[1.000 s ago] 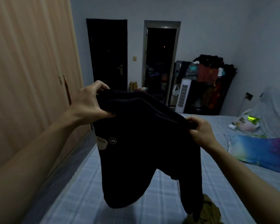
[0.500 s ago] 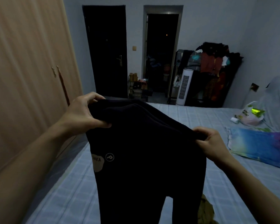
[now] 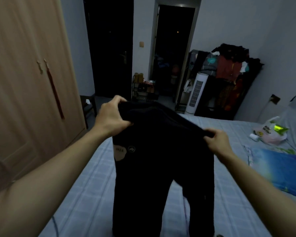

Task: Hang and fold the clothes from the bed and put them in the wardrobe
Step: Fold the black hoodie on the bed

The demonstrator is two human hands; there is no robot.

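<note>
A pair of black trousers (image 3: pixel 162 161) with a small pale label and a round logo near the waist hangs in front of me over the bed (image 3: pixel 85 199). My left hand (image 3: pixel 112 117) grips the left end of the waistband. My right hand (image 3: pixel 215 141) pinches the right end, a little lower. Both legs hang straight down and run out of the bottom of the view. The wooden wardrobe (image 3: pixel 24 86) stands at my left with its doors shut.
A blue-and-purple cloth (image 3: pixel 280 170) and a plastic bag (image 3: pixel 270 132) lie on the right of the bed. Beyond the bed stand a white tower fan (image 3: pixel 196 94), a rack piled with clothes (image 3: pixel 229 74), a small shoe rack (image 3: pixel 143 88) and two dark doorways.
The trousers have dropped open from a bunched fold and now hang full length. Both hands have lowered and spread slightly, and the view has tilted down toward the bed.
</note>
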